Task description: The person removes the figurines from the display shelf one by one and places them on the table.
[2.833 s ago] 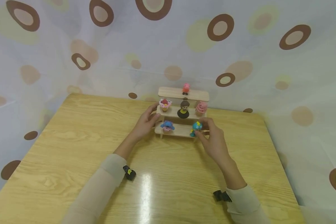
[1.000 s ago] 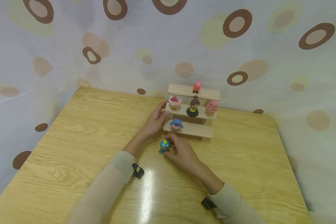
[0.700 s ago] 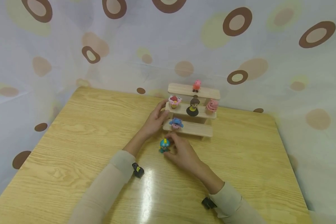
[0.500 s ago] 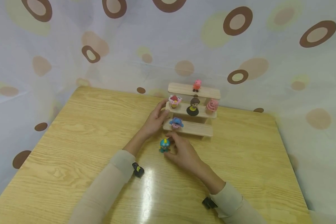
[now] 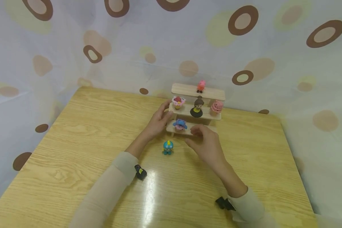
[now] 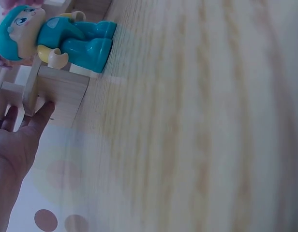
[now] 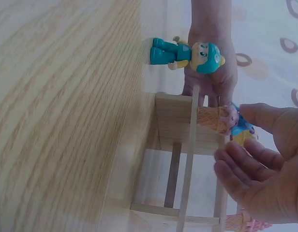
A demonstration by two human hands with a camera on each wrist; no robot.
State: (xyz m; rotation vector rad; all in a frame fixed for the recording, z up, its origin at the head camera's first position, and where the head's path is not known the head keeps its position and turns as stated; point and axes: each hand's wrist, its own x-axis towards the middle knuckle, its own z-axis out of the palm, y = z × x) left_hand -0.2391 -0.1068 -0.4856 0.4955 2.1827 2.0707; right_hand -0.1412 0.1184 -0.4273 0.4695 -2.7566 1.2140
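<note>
My left hand holds the left end of a three-tier wooden display shelf; in the left wrist view its thumb lies against the side panel. A toy figurine with a teal cap and teal clothes stands upright on the table in front of the shelf, apart from both hands. My right hand hovers before the bottom tier, thumb and fingers apart and holding nothing. Left of it, on that tier, sits an ice-cream-cone figure with a blue top; the right wrist view shows its waffle cone.
On the middle tier stand a cone figure with a red top, a brown-haired doll and a pink swirl cone. A pink pig figure tops the shelf. Behind the wooden table hangs a spotted curtain.
The right hand carried the teal figurine from the bottom tier's right end to the table in front, let go, and moved right and back towards the shelf. The left hand stayed on the shelf.
</note>
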